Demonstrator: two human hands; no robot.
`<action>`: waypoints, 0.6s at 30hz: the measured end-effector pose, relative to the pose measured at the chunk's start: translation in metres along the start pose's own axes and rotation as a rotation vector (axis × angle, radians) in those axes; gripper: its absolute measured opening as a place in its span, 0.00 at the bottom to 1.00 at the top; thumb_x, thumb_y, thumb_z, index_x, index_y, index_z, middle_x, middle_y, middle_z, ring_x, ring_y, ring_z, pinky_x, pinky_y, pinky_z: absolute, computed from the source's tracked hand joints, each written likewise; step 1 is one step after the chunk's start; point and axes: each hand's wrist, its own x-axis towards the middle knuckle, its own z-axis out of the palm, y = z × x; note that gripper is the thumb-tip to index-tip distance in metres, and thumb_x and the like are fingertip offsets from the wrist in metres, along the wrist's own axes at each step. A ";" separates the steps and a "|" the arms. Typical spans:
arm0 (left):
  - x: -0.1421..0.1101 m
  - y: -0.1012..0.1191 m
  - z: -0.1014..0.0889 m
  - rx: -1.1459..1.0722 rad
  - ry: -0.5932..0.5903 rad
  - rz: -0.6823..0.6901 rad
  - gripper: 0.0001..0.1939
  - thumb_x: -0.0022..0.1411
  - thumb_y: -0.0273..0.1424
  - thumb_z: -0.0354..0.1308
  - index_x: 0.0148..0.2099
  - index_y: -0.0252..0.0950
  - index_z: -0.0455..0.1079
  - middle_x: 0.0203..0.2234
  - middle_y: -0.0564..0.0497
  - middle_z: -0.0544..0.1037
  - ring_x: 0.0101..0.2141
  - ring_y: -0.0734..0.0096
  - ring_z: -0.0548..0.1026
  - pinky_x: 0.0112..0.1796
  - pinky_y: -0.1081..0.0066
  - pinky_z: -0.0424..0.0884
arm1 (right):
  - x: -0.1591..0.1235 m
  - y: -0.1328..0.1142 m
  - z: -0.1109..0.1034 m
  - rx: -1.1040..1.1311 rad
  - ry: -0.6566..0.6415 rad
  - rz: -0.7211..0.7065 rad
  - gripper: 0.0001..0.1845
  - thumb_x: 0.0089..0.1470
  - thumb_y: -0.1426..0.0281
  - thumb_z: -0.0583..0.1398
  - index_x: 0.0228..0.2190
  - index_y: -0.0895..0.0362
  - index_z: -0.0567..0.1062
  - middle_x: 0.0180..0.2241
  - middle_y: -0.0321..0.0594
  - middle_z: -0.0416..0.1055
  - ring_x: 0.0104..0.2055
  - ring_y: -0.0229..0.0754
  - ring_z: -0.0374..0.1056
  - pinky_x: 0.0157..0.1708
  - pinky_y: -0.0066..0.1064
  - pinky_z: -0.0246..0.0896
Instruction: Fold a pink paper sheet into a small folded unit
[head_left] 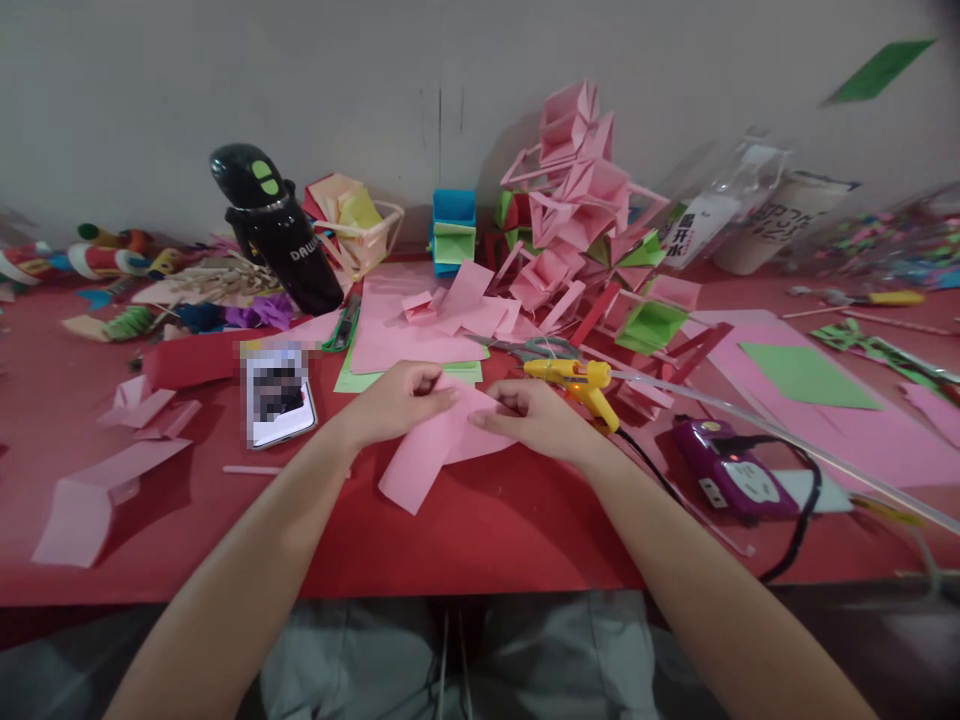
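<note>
Between my two hands is a pink sheet of paper [426,452], bent so that one part hangs down toward the table's front edge. My left hand [401,400] pinches its upper left part between thumb and fingers. On the right side, my right hand [529,415] has thumb and fingers closed on the same paper. Just beyond my right hand lies a yellow hot glue gun [577,382], with grey-handled scissors [536,347] behind it. Pink sheets [405,345] and folded pink pieces [472,300] lie behind my hands.
A phone [279,395] lies left of my left arm. A black bottle [277,235] stands behind it. Folded pink paper shapes [577,190] are piled at the back. On the right are a purple power strip [731,470], its black cable and a long clear stick [787,430].
</note>
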 end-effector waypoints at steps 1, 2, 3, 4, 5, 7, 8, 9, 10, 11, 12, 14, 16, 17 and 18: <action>-0.001 -0.001 -0.002 -0.003 0.012 -0.002 0.21 0.64 0.41 0.56 0.26 0.38 0.51 0.22 0.59 0.50 0.23 0.77 0.52 0.25 0.72 0.49 | 0.000 -0.001 0.000 -0.010 0.018 -0.002 0.18 0.53 0.57 0.65 0.24 0.58 0.69 0.22 0.29 0.56 0.24 0.33 0.51 0.24 0.29 0.43; -0.001 -0.001 -0.004 -0.006 0.022 -0.004 0.21 0.64 0.41 0.57 0.26 0.38 0.52 0.22 0.59 0.50 0.23 0.77 0.52 0.25 0.72 0.49 | -0.001 -0.003 -0.001 -0.025 0.039 -0.011 0.19 0.53 0.56 0.65 0.24 0.58 0.69 0.22 0.29 0.55 0.24 0.33 0.51 0.24 0.29 0.43; -0.002 -0.001 -0.006 -0.006 0.029 -0.005 0.21 0.63 0.41 0.57 0.26 0.38 0.52 0.22 0.59 0.51 0.23 0.78 0.52 0.25 0.72 0.49 | -0.001 -0.004 -0.001 -0.039 0.056 -0.024 0.20 0.54 0.56 0.65 0.23 0.58 0.69 0.21 0.30 0.55 0.24 0.33 0.50 0.24 0.29 0.43; -0.002 -0.001 -0.007 -0.002 0.032 -0.004 0.21 0.64 0.41 0.57 0.26 0.38 0.53 0.22 0.59 0.51 0.23 0.77 0.52 0.25 0.72 0.49 | -0.001 -0.004 0.000 -0.046 0.067 -0.035 0.20 0.54 0.55 0.64 0.23 0.58 0.69 0.22 0.30 0.55 0.24 0.33 0.51 0.24 0.29 0.43; -0.002 0.000 -0.007 0.004 0.033 0.000 0.20 0.64 0.41 0.57 0.26 0.38 0.53 0.22 0.59 0.51 0.23 0.77 0.52 0.25 0.72 0.49 | -0.001 -0.005 0.000 -0.045 0.069 -0.043 0.20 0.54 0.55 0.64 0.23 0.58 0.70 0.22 0.30 0.56 0.24 0.33 0.51 0.24 0.29 0.44; -0.002 0.002 -0.006 0.016 0.034 0.009 0.20 0.64 0.41 0.57 0.26 0.38 0.53 0.23 0.59 0.50 0.24 0.77 0.52 0.25 0.72 0.49 | -0.002 -0.005 0.001 -0.039 0.064 -0.058 0.20 0.55 0.54 0.64 0.25 0.58 0.72 0.22 0.31 0.58 0.25 0.33 0.52 0.25 0.29 0.45; -0.003 0.003 -0.006 0.018 0.033 0.012 0.21 0.63 0.41 0.57 0.26 0.38 0.53 0.23 0.59 0.50 0.24 0.77 0.52 0.25 0.72 0.49 | -0.002 -0.004 0.001 -0.041 0.064 -0.066 0.20 0.55 0.54 0.63 0.25 0.58 0.73 0.22 0.31 0.59 0.25 0.34 0.53 0.25 0.29 0.46; -0.003 0.004 -0.005 0.017 0.034 0.012 0.21 0.63 0.42 0.57 0.26 0.38 0.53 0.23 0.59 0.50 0.24 0.77 0.52 0.25 0.72 0.49 | -0.002 -0.004 0.002 -0.044 0.066 -0.074 0.20 0.55 0.53 0.63 0.26 0.58 0.73 0.22 0.32 0.59 0.25 0.34 0.53 0.25 0.29 0.47; -0.003 0.005 -0.005 0.012 0.036 0.011 0.21 0.63 0.42 0.57 0.26 0.38 0.53 0.23 0.59 0.50 0.24 0.77 0.52 0.25 0.72 0.50 | -0.002 -0.004 0.002 -0.048 0.072 -0.082 0.20 0.56 0.53 0.62 0.26 0.58 0.73 0.22 0.32 0.60 0.25 0.34 0.53 0.25 0.29 0.47; -0.003 0.006 -0.004 0.005 0.039 0.009 0.21 0.63 0.42 0.57 0.26 0.38 0.53 0.23 0.59 0.50 0.24 0.77 0.52 0.25 0.73 0.50 | -0.002 -0.004 0.002 -0.052 0.079 -0.088 0.20 0.56 0.53 0.62 0.26 0.58 0.74 0.23 0.32 0.60 0.26 0.34 0.53 0.25 0.30 0.48; -0.003 0.007 -0.004 -0.002 0.043 0.006 0.21 0.63 0.42 0.57 0.26 0.38 0.53 0.23 0.59 0.51 0.24 0.77 0.53 0.25 0.73 0.50 | -0.002 -0.004 0.002 -0.054 0.086 -0.092 0.21 0.56 0.53 0.62 0.25 0.58 0.73 0.23 0.32 0.60 0.26 0.34 0.53 0.25 0.29 0.48; -0.003 0.008 -0.004 -0.007 0.053 0.002 0.22 0.63 0.42 0.57 0.26 0.38 0.52 0.22 0.59 0.51 0.24 0.77 0.53 0.24 0.73 0.50 | -0.003 -0.005 0.002 -0.054 0.095 -0.094 0.21 0.56 0.53 0.62 0.25 0.58 0.73 0.22 0.32 0.59 0.25 0.34 0.53 0.25 0.29 0.47; -0.004 0.010 -0.004 0.006 0.066 -0.002 0.22 0.64 0.42 0.57 0.26 0.38 0.52 0.22 0.59 0.51 0.24 0.77 0.53 0.24 0.73 0.50 | -0.003 -0.006 0.002 -0.060 0.095 -0.095 0.21 0.57 0.53 0.62 0.24 0.58 0.73 0.22 0.31 0.57 0.25 0.33 0.52 0.25 0.30 0.46; -0.003 0.011 -0.004 0.019 0.074 -0.005 0.21 0.64 0.42 0.56 0.26 0.38 0.52 0.22 0.59 0.51 0.24 0.77 0.53 0.24 0.73 0.50 | -0.004 -0.007 0.002 -0.063 0.092 -0.097 0.21 0.57 0.54 0.61 0.24 0.58 0.72 0.22 0.31 0.56 0.25 0.33 0.51 0.25 0.30 0.45; -0.003 0.012 -0.003 0.033 0.084 -0.010 0.21 0.64 0.42 0.56 0.26 0.38 0.52 0.22 0.58 0.52 0.24 0.77 0.53 0.24 0.73 0.50 | -0.004 -0.007 0.003 -0.066 0.092 -0.100 0.21 0.57 0.54 0.61 0.24 0.58 0.71 0.22 0.31 0.55 0.25 0.33 0.51 0.25 0.30 0.45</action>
